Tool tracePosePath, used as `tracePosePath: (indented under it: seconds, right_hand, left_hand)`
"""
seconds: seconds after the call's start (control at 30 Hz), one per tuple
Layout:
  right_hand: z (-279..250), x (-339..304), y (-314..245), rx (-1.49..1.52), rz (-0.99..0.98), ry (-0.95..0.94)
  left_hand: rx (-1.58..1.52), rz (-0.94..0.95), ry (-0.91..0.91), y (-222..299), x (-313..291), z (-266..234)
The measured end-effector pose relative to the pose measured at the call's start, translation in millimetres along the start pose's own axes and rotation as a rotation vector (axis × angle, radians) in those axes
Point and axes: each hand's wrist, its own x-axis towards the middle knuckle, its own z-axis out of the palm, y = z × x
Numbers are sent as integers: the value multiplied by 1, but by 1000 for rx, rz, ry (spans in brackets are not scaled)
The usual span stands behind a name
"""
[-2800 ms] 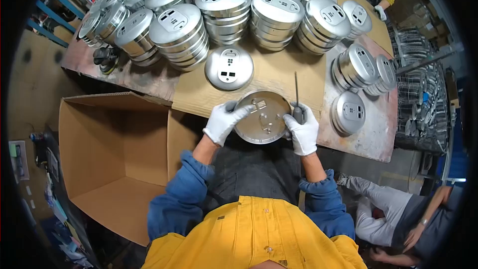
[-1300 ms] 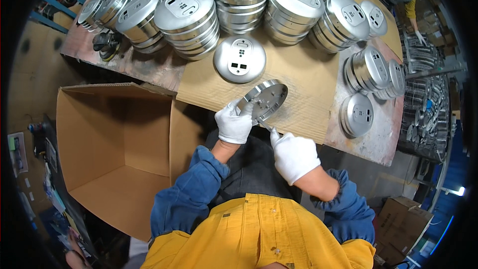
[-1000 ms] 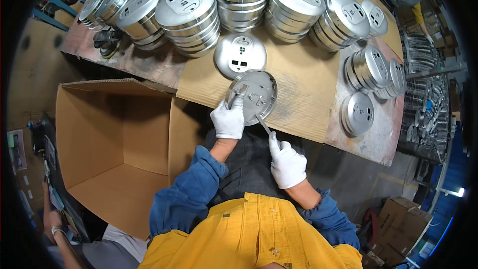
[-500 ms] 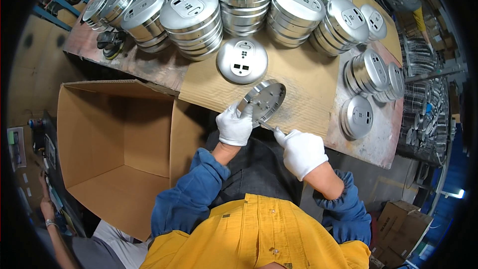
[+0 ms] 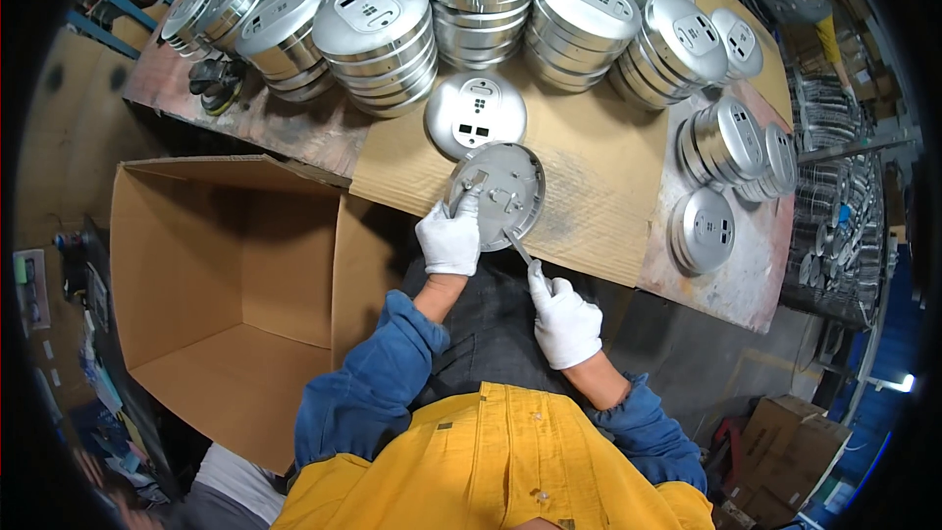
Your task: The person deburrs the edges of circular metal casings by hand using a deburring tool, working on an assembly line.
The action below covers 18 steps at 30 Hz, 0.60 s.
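The left hand point(image 5: 451, 240) pinches the round metal cover point(image 5: 505, 188) by its rim. The right hand point(image 5: 566, 324) grips a thin tool point(image 5: 521, 248), its tip at the cover's near rim. The cover is held hollow side up over the tabletop's point(image 5: 731, 287) near edge. It looks hard and stiff, light enough for one hand, but maybe slippery in cloth gloves. The rim seems best to hold, away from the tool. Just beyond, another cover point(image 5: 476, 116) lies on cardboard point(image 5: 603, 206).

Metal cover point(image 5: 508, 186) more face-on; right hand point(image 5: 568, 325) lower

An open box point(image 5: 177, 275) sits left — a carton point(image 5: 780, 451), lower right.
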Motion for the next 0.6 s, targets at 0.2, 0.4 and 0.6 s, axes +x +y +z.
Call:
tracePosePath:
  seconds: [0.2,0.4,0.6]
  right_hand:
    - [-34,8,26,273,72,-6]
    - [-73,22,22,148,-30,-203]
    - [-78,33,18,82,-98,-202]
  left_hand:
    - [-6,56,-60,-3,0,-3]
    - [-188,169,-178,2,1,-4]
    - [-178,249,-206,-19,2,-1]
